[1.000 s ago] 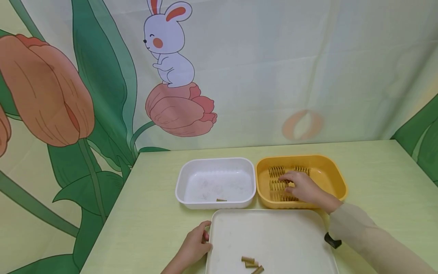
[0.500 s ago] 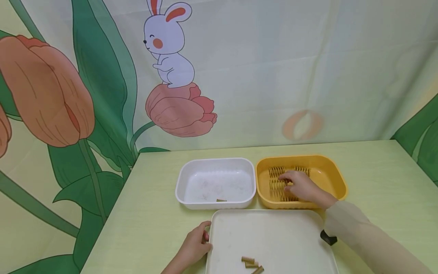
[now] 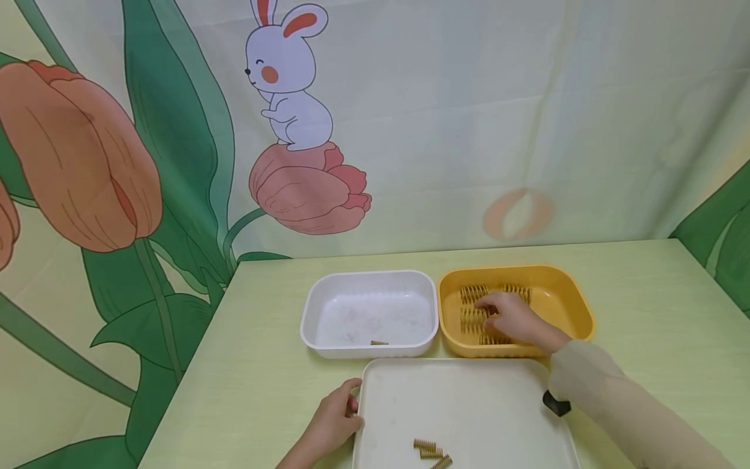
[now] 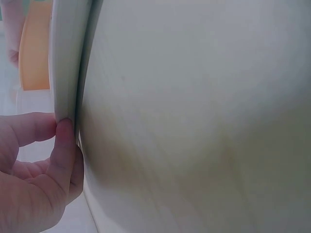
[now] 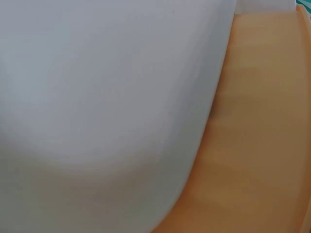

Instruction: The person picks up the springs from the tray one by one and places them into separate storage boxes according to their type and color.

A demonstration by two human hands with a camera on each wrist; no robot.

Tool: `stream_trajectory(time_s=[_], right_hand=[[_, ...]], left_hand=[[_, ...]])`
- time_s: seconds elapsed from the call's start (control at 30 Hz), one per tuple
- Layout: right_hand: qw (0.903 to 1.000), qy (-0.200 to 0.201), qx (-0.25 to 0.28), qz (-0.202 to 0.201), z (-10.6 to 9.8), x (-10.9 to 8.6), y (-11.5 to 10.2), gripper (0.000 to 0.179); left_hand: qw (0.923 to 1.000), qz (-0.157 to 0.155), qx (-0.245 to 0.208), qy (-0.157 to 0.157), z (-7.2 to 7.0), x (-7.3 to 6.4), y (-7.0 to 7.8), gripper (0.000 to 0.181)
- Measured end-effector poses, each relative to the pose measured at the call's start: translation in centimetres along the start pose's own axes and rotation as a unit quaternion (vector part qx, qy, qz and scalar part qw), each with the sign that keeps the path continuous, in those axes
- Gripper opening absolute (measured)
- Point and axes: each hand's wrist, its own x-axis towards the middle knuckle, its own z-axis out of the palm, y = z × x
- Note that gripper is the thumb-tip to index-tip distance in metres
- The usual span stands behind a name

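In the head view, my left hand (image 3: 333,417) grips the left rim of a cream tray (image 3: 469,391); the left wrist view shows its thumb and fingers (image 4: 64,141) at that rim. On the tray lie several small brass coil springs (image 3: 432,451). My right hand (image 3: 518,319) reaches into a yellow bin (image 3: 562,280), curled fingers at the right end of a larger coil spring (image 3: 471,320). Whether they pinch it is hidden. Other larger springs (image 3: 473,294) lie around it. The right wrist view shows only the tray (image 5: 97,97) and the yellow bin's wall (image 5: 257,121).
A white bin (image 3: 369,280) touches the yellow bin's left side, with a small spring (image 3: 379,342) near its front wall. Both bins stand just behind the tray on a pale green table (image 3: 246,365). A printed cloth backdrop (image 3: 422,117) hangs behind.
My right hand has shifted slightly left over the spring, thumb and fingers nearer each other, and its forearm has swung left. The left hand, tray and bins stay as they were.
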Motion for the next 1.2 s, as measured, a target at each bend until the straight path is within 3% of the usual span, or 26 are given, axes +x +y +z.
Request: stream_trajectory(time_s=[0.53,1.03,1.2], right_hand=[[0.9992,-0.019,0.016,0.032,0.6,0.8,0.8,0.035],[0.9990,-0.020,0.040,-0.001,0.4,0.7,1.6,0.034],[0.9973,-0.028,0.057,0.038,0.3,0.8,1.6,0.040]], left_hand=[[0.9999,0.003,-0.010,0.001,-0.1,-0.1,0.2,0.059],[1.0000,0.002,-0.002,0.000,-0.1,-0.1,0.2,0.059],[1.0000,-0.002,0.001,0.000,0.0,-0.1,0.0,0.059]])
